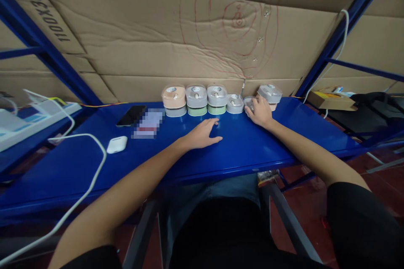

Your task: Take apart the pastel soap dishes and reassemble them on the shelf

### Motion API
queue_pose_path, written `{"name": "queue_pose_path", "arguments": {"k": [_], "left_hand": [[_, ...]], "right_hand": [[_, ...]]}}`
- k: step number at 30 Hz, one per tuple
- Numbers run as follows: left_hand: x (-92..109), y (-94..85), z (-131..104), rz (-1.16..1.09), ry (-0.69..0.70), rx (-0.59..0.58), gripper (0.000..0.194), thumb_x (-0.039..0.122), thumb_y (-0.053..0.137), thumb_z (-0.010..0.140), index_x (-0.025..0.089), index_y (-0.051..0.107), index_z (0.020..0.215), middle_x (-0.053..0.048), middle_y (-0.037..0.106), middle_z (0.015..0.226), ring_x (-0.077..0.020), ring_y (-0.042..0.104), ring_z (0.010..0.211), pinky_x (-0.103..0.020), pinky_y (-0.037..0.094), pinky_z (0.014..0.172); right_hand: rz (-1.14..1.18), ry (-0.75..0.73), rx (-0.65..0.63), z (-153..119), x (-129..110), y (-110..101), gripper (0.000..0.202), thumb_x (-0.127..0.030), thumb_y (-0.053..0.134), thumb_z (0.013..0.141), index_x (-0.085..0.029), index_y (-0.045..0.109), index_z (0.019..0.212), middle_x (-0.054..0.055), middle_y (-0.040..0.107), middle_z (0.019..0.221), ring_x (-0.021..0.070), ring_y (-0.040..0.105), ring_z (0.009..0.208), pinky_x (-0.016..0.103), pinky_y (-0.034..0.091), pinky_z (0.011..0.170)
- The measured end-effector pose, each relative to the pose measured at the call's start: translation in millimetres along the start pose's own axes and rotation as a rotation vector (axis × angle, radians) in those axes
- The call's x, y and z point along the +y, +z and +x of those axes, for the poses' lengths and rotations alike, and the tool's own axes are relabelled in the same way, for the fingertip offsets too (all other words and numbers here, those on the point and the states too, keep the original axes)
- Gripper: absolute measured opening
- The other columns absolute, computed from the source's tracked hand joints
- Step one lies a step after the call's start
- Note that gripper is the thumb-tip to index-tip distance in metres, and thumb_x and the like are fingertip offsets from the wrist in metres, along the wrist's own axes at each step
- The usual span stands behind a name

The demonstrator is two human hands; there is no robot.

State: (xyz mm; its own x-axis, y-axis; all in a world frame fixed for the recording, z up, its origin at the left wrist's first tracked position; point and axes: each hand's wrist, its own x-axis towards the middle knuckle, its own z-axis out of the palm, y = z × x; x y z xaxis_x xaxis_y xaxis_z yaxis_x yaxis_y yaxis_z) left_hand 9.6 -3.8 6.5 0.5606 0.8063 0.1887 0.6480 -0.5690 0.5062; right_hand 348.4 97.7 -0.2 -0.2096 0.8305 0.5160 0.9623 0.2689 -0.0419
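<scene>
A row of small lidded containers stands along the back of the blue table (236,151). A peach one (174,96) is stacked on a grey base at the left. Two grey-topped ones (196,96) (216,95) sit on green bases. A low grey container (235,104) comes after them. My right hand (260,111) has its fingers curled over another low grey container (249,103), partly hidden. Right behind that hand stands a grey-topped stack (270,93) with a peach base. My left hand (203,133) rests on the table in front of the green-based stacks, fingers apart, holding nothing.
A dark phone (131,116), a blurred-out flat item (148,123) and a white earbud case (117,144) lie at the left. A white cable (102,151) runs down the left side. Cardboard (142,21) and blue posts (350,21) border the back.
</scene>
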Motion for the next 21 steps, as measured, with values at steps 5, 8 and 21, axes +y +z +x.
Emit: {"name": "queue_pose_path", "arguments": {"k": [5,8,21], "left_hand": [[-0.9,0.2,-0.3,-0.012,0.011,0.005,0.079,0.06,0.07,0.094,0.017,0.054,0.159,-0.022,0.062,0.165,-0.0422,0.055,0.157,-0.059,0.043,0.131],[-0.7,-0.3,-0.6,0.001,0.018,-0.001,0.079,0.06,0.069,0.095,0.016,0.053,0.159,-0.023,0.06,0.166,-0.0418,0.055,0.157,-0.058,0.043,0.131],[0.5,-2.3,-1.7,0.012,0.014,-0.018,0.077,0.059,0.069,0.096,0.017,0.054,0.159,-0.022,0.061,0.166,-0.0422,0.055,0.157,-0.058,0.043,0.131]], "right_hand": [[0.02,0.026,-0.016,32.6,-6.4,10.5,0.073,-0.053,0.025,0.112,-0.003,0.06,0.152,0.032,0.057,0.157,0.0473,0.052,0.146,0.065,0.042,0.126],[0.02,0.049,-0.01,42.2,-6.6,10.7,0.075,-0.054,0.023,0.112,-0.005,0.057,0.158,0.03,0.054,0.163,0.0473,0.048,0.153,0.067,0.04,0.128],[0.2,-0.324,-0.139,0.2,-55.3,-15.7,0.081,-0.072,0.04,0.107,-0.011,0.062,0.156,0.026,0.062,0.164,0.0479,0.054,0.153,0.069,0.037,0.131]]}}
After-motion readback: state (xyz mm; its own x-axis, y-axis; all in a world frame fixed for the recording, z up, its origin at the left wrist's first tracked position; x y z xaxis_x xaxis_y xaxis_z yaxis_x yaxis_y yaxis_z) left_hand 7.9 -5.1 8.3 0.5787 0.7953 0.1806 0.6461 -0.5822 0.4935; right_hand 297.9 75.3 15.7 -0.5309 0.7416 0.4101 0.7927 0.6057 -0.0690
